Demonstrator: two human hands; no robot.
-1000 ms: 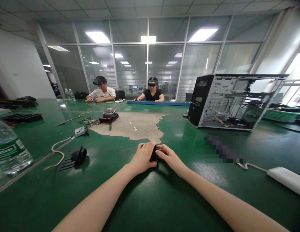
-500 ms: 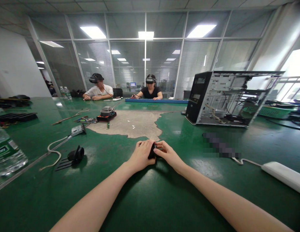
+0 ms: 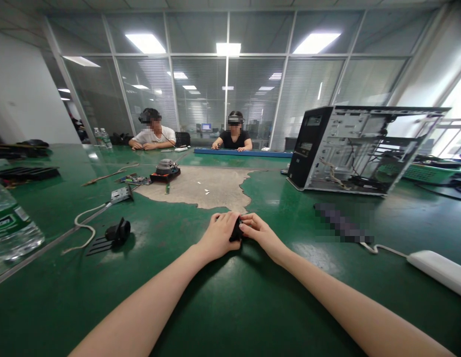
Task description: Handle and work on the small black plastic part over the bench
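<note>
Surface (image 3: 215, 307): green, with a ragged bare patch (image 3: 223, 184) towards the far edge; two people sit there.
Case (image 3: 308, 148): upright near the right edge, side open; cables and a dark part lie in its bottom, other contents too small to tell.
Basket (image 3: 433, 173): green, by the right edge beyond the case; dark cables heaped in it.
Bottle (image 3: 15, 223): by the left edge, clear, green label; liquid level hard to tell.
Left hand (image 3: 221, 230): closed round the black piece, thumb at its near side.
Right hand (image 3: 258, 229): fingers and thumb pinching its right side.
Black piece (image 3: 236, 233): between both hands, just on the near side of the patch, mostly covered.
Handling: looks like steadying with the left, fine fingerwork with the right; that seems to call for a firm left grip and light right fingertips.
</note>
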